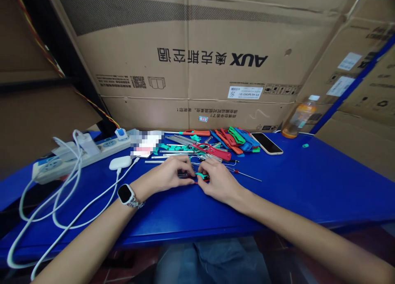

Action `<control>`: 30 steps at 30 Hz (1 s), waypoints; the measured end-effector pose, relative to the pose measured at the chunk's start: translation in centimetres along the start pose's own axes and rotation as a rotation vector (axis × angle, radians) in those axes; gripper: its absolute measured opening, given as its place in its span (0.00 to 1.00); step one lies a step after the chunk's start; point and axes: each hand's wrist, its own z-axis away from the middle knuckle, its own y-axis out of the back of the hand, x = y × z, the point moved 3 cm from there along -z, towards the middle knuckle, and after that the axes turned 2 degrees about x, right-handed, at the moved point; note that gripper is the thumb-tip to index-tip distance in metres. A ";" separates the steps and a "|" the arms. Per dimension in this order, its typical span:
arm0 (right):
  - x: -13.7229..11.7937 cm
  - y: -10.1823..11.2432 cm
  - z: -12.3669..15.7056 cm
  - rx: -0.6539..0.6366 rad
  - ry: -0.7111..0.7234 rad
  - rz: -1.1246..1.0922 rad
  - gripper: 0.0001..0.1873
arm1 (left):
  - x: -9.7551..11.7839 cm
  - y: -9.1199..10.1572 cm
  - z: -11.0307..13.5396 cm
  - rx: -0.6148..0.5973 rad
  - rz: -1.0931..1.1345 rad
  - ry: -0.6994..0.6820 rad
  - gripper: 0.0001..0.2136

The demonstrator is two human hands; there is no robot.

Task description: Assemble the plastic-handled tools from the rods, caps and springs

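My left hand (174, 173) and my right hand (219, 178) meet over the near-middle of the blue table. Between thumb and fingers, my right hand pinches a small teal plastic piece (202, 176). The fingers of my left hand are curled around a dark part that they largely hide, so I cannot make out its kind. A bit of red shows beneath the fingertips. Just beyond the hands lie a red plastic lighter handle (214, 151), loose metal tubes (179, 141) and several teal pieces (175, 148). A thin screwdriver (248, 176) rests right of my right hand.
Red, green and blue plastic handles (243, 139) are piled at the back, beside a phone (267, 143). A bottle (299, 117) stands back right. On the left are a power strip (101, 146), white cables (77, 222) and an earbud case (120, 162). Cardboard (197, 78) walls the back.
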 end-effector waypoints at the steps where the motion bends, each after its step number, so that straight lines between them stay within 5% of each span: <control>1: 0.0 0.0 0.0 -0.002 -0.007 0.003 0.02 | 0.1 -0.1 0.0 -0.023 -0.017 -0.015 0.05; 30: -1.5 0.8 -0.6 -0.171 -0.049 0.248 0.07 | -0.1 -0.9 0.1 -0.092 -0.161 -0.112 0.11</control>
